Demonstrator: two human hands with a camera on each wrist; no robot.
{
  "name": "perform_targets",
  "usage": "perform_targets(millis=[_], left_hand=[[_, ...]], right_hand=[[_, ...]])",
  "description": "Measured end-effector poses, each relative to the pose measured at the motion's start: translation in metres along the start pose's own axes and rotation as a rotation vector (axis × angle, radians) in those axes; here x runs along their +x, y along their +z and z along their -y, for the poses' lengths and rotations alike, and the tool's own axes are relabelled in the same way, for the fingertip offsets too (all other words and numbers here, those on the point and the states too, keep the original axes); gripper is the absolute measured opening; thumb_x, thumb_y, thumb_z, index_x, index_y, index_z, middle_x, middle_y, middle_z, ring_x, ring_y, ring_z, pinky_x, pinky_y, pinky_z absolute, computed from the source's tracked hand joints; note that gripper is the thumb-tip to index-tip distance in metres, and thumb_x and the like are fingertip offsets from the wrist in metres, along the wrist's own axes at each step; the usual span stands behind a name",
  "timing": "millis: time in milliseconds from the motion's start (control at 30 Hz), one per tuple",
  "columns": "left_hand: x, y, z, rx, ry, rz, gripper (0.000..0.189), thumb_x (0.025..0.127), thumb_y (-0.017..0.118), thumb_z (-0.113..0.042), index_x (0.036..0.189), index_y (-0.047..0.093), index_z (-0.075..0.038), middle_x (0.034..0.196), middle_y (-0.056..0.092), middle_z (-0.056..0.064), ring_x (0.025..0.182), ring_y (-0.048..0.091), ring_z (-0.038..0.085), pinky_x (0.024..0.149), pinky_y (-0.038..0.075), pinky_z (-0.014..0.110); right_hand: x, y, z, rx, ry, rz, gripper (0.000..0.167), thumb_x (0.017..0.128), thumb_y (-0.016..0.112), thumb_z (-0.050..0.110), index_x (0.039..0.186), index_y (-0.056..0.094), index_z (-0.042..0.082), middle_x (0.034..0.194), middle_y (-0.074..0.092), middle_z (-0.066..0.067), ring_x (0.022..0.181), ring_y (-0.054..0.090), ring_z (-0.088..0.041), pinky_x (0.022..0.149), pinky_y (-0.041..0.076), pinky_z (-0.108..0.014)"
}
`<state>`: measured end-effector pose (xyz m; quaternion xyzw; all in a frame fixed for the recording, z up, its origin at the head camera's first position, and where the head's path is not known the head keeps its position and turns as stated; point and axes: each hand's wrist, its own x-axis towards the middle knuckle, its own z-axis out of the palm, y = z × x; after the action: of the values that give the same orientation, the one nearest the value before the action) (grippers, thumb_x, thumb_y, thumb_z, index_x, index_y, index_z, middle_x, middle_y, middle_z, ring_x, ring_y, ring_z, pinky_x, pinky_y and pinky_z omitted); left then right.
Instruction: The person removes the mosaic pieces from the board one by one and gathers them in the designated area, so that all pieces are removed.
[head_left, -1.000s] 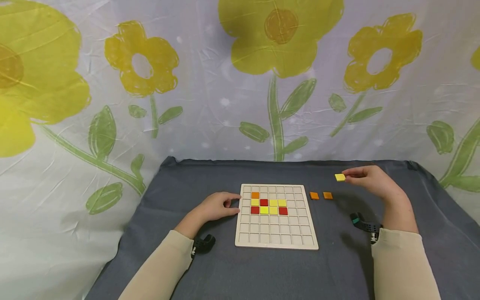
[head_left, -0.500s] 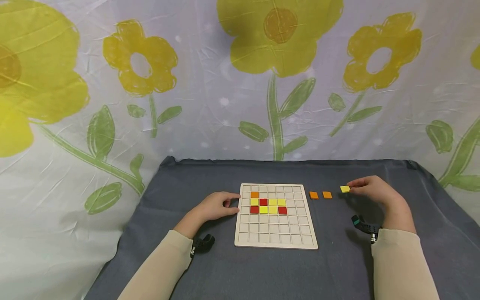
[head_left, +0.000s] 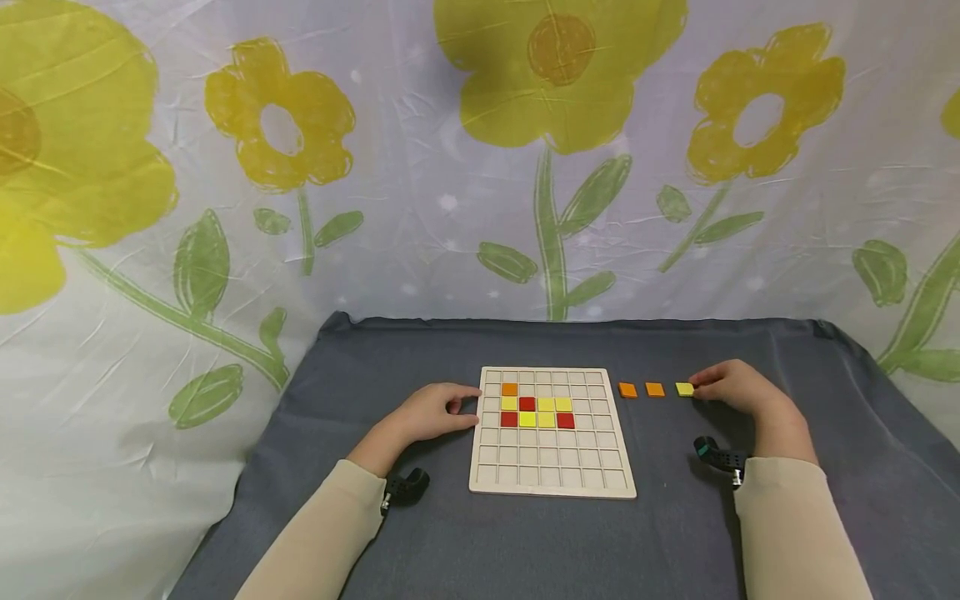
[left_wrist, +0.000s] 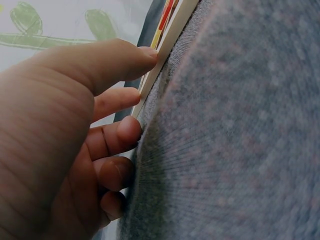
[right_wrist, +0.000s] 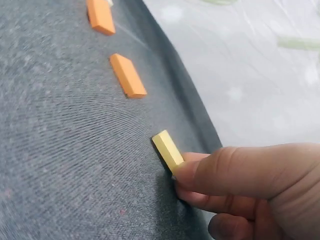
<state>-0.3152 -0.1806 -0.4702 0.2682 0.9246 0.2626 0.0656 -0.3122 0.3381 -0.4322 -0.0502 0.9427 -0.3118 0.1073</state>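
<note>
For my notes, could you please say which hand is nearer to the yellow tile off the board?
Right. The right hand pinches the yellow tile; the left hand is across the board, touching its left edge.

Board (head_left: 568, 457) on cloth (head_left: 555, 542), curtain (head_left: 420, 242) behind; inset tiles (head_left: 527, 420) in board's far half; loose tiles (head_left: 655, 390) in row, right of board.

The wooden grid board (head_left: 550, 477) is pale beige; the square tiles (head_left: 655, 389) are red, yellow and orange. Plain dark grey tablecloth (head_left: 555, 550), beige sleeves (head_left: 802, 525), white curtain (head_left: 420, 250) patterned with yellow flowers (head_left: 495, 96) and green leaves (head_left: 602, 190).
</note>
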Motion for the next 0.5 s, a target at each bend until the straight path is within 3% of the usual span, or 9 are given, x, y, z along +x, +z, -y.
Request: perform_targets(millis=[367, 500], left_hand=[[-0.0011, -0.0017, -0.0032, -0.008, -0.003, 0.002, 0.052, 0.096, 0.075, -0.035, 0.143, 0.063, -0.016, 0.068, 0.050, -0.003, 0.058, 0.040, 0.010, 0.057, 0.033, 0.028], [-0.0015, -0.0013, -0.0025, -0.006, -0.006, 0.000, 0.052, 0.096, 0.075, -0.035, 0.143, 0.063, -0.017, 0.068, 0.050, -0.003, 0.058, 0.040, 0.010, 0.057, 0.033, 0.028]], right_hand=[[-0.0022, -0.0024, 0.0022, -0.036, -0.017, -0.001, 0.038, 0.097, 0.069, 0.013, 0.125, 0.066, -0.013, 0.121, 0.066, -0.031, 0.110, 0.059, -0.045, 0.091, 0.048, -0.059], [-0.0038, -0.0076, 0.0076, -0.035, -0.017, -0.011, 0.042, 0.100, 0.066, 0.017, 0.131, 0.062, -0.012, 0.126, 0.063, -0.032, 0.115, 0.058, -0.049, 0.093, 0.046, -0.063]])
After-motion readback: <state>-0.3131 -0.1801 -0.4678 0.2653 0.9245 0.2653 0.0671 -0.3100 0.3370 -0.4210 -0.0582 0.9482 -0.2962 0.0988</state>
